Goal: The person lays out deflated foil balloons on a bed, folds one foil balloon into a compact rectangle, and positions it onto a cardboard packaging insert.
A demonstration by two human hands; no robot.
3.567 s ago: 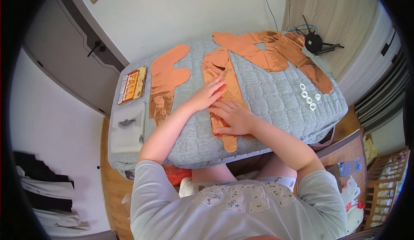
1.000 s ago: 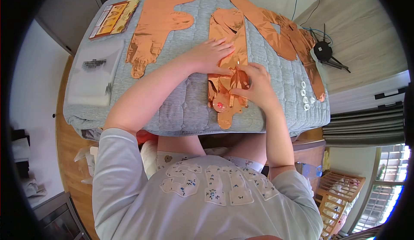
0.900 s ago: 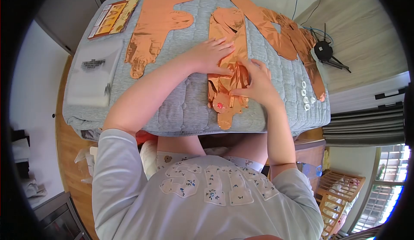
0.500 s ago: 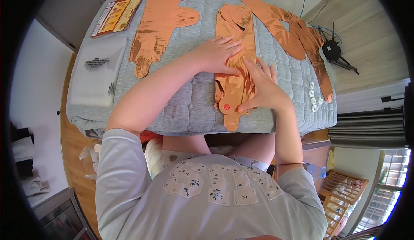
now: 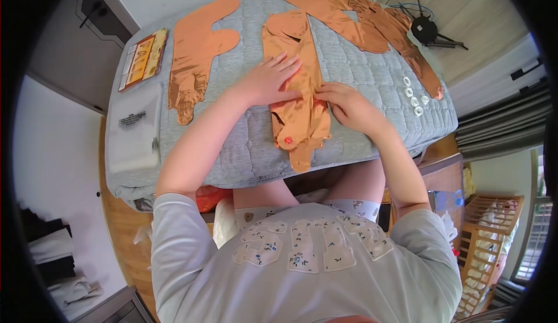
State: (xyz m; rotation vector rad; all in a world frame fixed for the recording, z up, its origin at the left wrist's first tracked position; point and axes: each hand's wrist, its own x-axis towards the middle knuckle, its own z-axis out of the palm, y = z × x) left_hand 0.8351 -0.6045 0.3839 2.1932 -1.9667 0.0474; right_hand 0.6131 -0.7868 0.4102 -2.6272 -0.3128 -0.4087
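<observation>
A folded copper-coloured foil piece [image 5: 299,122] lies lengthwise on the grey quilted bed [image 5: 232,154], its narrow tab toward me and a small red dot near its lower end. My left hand [image 5: 272,81] rests on its left side with fingers spread. At its right edge, my right hand [image 5: 349,105] has its fingers bent together on the foil's border, pinching or pressing it. A second foil piece [image 5: 197,50] lies flat to the left. Further foil [image 5: 349,24] is spread at the back right.
A printed packet [image 5: 143,60] and a clear plastic sleeve [image 5: 133,134] lie on the bed's left side. Several white rings [image 5: 414,100] are on the right. A black router [image 5: 424,29] stands at the back right corner, with a wooden crib [image 5: 485,247] beyond the bed.
My right hand has gone from spread fingers on the foil to closed fingers at its right edge. My left hand stays on the foil. The camera view has shifted.
</observation>
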